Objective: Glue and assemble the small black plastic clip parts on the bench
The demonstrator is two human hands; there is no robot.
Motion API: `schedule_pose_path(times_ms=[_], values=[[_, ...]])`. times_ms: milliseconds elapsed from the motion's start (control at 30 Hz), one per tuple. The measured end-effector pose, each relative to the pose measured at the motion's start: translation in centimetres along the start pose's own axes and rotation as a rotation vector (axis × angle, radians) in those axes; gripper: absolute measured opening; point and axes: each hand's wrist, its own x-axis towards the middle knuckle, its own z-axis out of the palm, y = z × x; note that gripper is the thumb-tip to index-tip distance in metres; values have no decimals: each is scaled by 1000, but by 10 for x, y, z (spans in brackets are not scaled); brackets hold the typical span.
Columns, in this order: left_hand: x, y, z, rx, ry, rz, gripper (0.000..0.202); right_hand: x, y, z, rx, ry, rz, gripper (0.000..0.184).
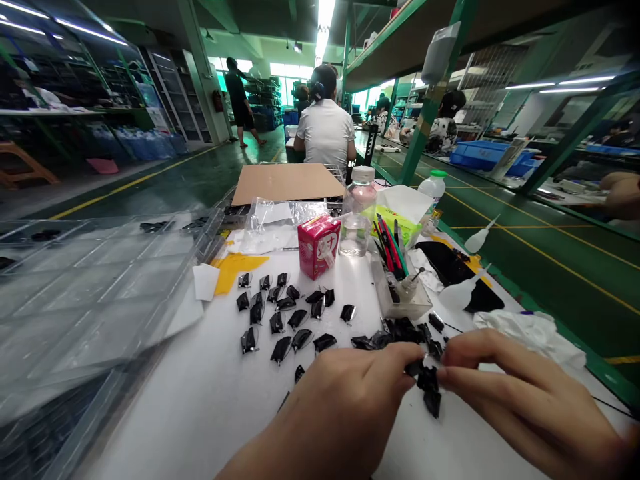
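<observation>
Left hand (345, 413): thumb and fingers closed in a narrow pinch on a small black part (429, 393), at 1 o'clock on the white workbench (200, 413). Right hand (530, 400): same narrow pinch on the same part, from the opposite side. Loose black pieces (293, 320): scattered rows at 12 o'clock. Clear plastic tray (85, 313): tilted, at 10 o'clock. Red carton (319, 245): 12 o'clock, beyond the rows. Clear acrylic pen holder (400, 300): 1 o'clock, just beyond the hands.

Glossy plastic pieces (297, 339), matt cardboard sheet (287, 183)
</observation>
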Motion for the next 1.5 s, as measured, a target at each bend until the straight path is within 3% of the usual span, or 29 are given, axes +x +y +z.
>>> schedule_pose_path(times_ms=[233,467,667,1100,1500], values=[[0,1,0,21,-42,87,31,0,1,1,73,-5,41,20],[1,-2,0,-26,-76,73,33,-2,0,3,120,25,77,22],[0,0,1,-37,-21,109,39,-4,1,2,96,-9,61,20],[-1,2,4,-78,53,116,27,-21,0,4,93,0,116,27],[2,3,4,-119,43,99,24,-20,0,3,59,-3,81,26]])
